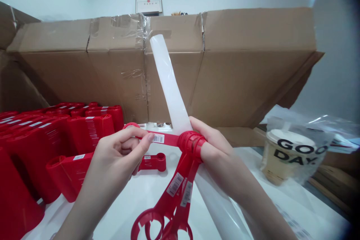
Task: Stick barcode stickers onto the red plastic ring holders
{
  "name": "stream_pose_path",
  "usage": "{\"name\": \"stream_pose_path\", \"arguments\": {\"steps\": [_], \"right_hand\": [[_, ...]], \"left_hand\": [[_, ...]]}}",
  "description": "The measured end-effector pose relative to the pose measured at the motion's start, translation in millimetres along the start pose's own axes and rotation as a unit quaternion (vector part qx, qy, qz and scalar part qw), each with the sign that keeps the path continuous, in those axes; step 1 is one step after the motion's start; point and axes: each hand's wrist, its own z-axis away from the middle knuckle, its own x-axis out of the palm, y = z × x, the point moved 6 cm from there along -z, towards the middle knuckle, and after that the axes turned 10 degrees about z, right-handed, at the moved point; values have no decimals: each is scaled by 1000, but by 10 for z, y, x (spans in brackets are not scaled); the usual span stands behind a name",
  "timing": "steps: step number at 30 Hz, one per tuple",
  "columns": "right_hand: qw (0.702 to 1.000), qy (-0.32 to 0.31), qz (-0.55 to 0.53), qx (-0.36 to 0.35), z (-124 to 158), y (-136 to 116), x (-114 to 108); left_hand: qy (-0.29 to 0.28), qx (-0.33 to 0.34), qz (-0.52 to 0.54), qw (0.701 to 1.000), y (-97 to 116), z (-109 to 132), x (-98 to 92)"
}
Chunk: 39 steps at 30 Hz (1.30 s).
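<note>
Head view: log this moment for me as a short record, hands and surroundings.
left hand: pinches a red plastic bar with a barcode label
right hand: grips red rings around a translucent white tube
hanging below: labelled red bars
left side: rows of red plastic pieces
behind: taped cardboard box
right side: cup printed GOOD DAY in a clear plastic bag
</note>
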Motion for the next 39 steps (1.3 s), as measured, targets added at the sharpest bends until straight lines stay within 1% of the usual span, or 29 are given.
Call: {"name": "stream_pose_path", "arguments": {"steps": [5, 11, 20, 27, 33, 39], "right_hand": [[1000, -1, 3, -2, -5, 12, -2], [1000, -2, -2, 2, -4, 8, -3], [1000, 5, 6, 0, 14, 9, 2], [1000, 9, 12, -2, 9, -6, -4], [1000, 13, 5, -1, 3, 14, -12], [1000, 4, 4, -4, -15, 30, 2]], "left_hand": [[8, -3, -2, 1000, -9, -15, -6], [2, 2, -5, 1000, -15, -17, 4], [-12, 30, -4, 999, -68, -55, 20], [-33, 2, 11, 999, -44, -42, 18], [-16, 0, -2, 1000, 19, -16, -22], [-25, -3, 6, 1000, 11, -4, 20]]}}
